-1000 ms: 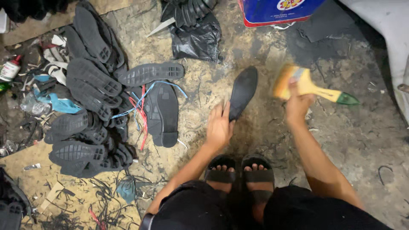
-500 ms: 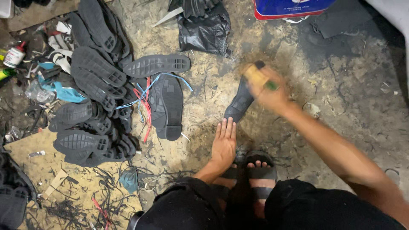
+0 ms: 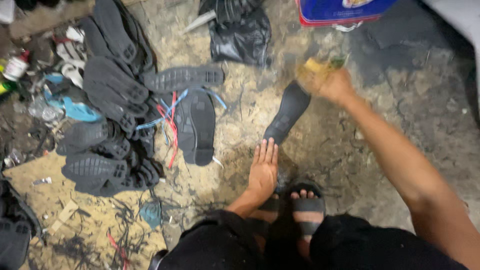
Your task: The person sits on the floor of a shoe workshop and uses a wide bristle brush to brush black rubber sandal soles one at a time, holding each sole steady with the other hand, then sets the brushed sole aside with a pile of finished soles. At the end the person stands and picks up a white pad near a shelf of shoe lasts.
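Note:
A black shoe sole (image 3: 288, 112) lies flat on the dirty concrete floor in front of me. My left hand (image 3: 263, 167) presses flat on the floor, its fingertips touching the sole's near end. My right hand (image 3: 331, 82) is blurred with motion over the sole's far end and grips a wooden-handled brush (image 3: 314, 67) with a green tip. My feet in black sandals (image 3: 305, 206) sit just behind the left hand.
A heap of black soles (image 3: 107, 95) lies at the left, with a pair of soles (image 3: 196, 125) and red and blue cords beside it. A black plastic bag (image 3: 240, 35) and a blue and red container (image 3: 340, 11) sit at the top. Scraps litter the lower left.
My right hand swept the brush from the right down onto the sole's far end and keeps moving there. My left hand slid from the sole's side to its near end.

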A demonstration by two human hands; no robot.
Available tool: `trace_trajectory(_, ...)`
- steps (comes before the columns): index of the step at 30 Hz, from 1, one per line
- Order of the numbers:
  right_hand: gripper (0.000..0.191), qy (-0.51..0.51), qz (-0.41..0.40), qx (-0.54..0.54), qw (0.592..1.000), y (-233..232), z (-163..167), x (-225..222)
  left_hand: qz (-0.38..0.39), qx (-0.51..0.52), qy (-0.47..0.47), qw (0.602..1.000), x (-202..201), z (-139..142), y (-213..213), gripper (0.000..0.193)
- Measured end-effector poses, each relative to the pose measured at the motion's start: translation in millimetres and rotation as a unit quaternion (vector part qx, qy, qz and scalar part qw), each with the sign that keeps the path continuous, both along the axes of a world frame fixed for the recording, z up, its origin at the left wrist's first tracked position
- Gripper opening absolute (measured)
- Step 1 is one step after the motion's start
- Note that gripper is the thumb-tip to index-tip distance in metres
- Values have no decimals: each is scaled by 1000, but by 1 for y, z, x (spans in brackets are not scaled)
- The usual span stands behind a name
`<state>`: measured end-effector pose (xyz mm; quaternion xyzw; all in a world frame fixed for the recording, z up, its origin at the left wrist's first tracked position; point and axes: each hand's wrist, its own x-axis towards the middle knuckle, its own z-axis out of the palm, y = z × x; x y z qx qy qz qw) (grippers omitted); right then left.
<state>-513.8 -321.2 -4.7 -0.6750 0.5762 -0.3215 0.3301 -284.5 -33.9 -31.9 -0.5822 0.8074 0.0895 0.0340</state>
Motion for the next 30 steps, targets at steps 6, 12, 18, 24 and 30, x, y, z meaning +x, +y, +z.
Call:
trace_trajectory(6,39,48,20,-62,997,75,33,54,68,29,63,995,11,9,2,76)
trace_trajectory(12,36,136,231,-53,962,122,-24,62,53,36,19,998,13,11,-5,75)
trace_trajectory(18,34,-45,158,-157,974,95,-52,40,44,20,7,999,12,11,-4,73)
trace_trajectory(24,32,139,58,-30,988,73,-37,35,47,29,10,998,12,10,-4,76)
trace_trajectory(30,25,180,6,-185,966,13,-16,17,45,11,37,998,11,4,-1,77)
